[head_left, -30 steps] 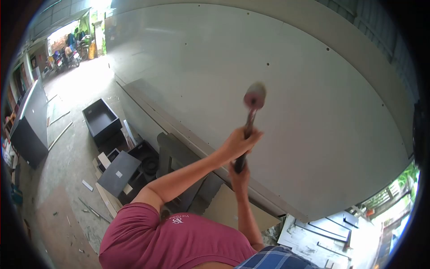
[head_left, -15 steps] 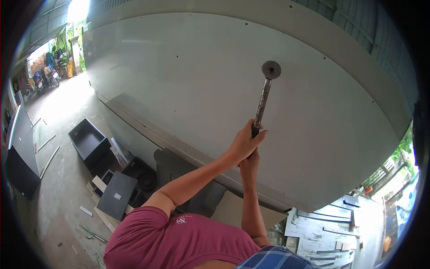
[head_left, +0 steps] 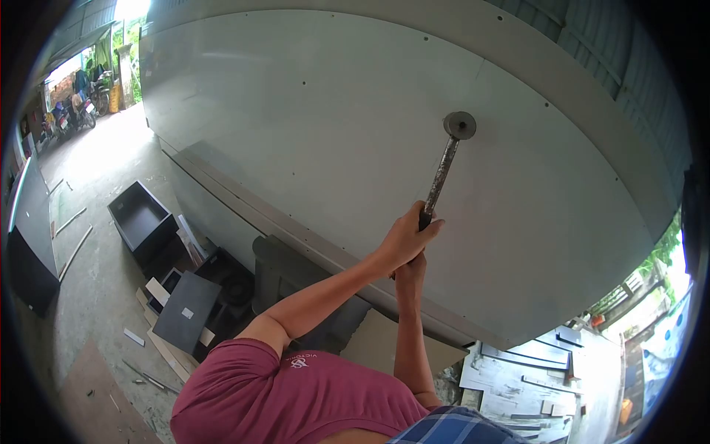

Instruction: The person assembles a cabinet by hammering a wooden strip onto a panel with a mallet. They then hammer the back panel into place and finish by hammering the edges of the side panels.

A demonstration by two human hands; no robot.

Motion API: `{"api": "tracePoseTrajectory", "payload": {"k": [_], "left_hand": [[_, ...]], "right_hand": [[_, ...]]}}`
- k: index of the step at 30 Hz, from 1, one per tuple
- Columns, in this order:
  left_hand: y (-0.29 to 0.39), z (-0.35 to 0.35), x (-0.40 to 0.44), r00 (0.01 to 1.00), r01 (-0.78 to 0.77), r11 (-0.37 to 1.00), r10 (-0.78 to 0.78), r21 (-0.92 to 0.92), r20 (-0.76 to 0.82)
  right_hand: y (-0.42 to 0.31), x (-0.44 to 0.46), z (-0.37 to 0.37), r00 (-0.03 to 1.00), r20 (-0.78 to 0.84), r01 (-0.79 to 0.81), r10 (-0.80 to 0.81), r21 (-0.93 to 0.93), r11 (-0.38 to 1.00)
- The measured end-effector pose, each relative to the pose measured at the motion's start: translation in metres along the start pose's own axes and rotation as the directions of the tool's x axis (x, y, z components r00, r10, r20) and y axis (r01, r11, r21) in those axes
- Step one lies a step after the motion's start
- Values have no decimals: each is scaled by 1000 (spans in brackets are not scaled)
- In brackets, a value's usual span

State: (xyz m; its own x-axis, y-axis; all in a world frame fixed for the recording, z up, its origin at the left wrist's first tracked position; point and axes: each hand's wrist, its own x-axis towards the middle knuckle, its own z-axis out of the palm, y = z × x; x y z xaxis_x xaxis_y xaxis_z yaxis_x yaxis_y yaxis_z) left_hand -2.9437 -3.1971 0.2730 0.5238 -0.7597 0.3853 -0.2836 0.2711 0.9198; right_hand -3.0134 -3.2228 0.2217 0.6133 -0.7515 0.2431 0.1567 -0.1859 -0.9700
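Both hands grip a mallet (head_left: 442,176) with a round grey head, a dark centre, a worn metal shaft and a black grip. My left hand (head_left: 408,238) is closed around the upper part of the grip. Just below it, my right hand (head_left: 410,268) wraps the lower end, partly hidden behind the left. The mallet head shows in front of a large pale panel (head_left: 355,133) dotted with small dark holes. Whether the head touches the panel, I cannot tell.
Black open boxes (head_left: 140,214) and a dark board (head_left: 186,312) lie at the lower left. A grey plastic chair-like piece (head_left: 277,270) stands below the panel's ledge. Strips and boards (head_left: 518,377) lie at the lower right. Motorbikes (head_left: 78,111) stand far left.
The mallet head has shifted slightly right and down in view, its round face turned a little more to the right. The panel and floor items have shifted with the camera. Both hands keep their grip.
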Motion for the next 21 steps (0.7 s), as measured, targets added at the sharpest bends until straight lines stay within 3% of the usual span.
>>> {"api": "tracePoseTrajectory", "payload": {"k": [15,21], "left_hand": [[-2,-14,-13,999,46,996,-47,-78,-12],[6,-51,-21,997,19,1000,-18,11,-79]], "right_hand": [[2,-13,16,999,29,-40,39,48,998],[-19,-15,51,1000,23,-16,17,-40,999]]}}
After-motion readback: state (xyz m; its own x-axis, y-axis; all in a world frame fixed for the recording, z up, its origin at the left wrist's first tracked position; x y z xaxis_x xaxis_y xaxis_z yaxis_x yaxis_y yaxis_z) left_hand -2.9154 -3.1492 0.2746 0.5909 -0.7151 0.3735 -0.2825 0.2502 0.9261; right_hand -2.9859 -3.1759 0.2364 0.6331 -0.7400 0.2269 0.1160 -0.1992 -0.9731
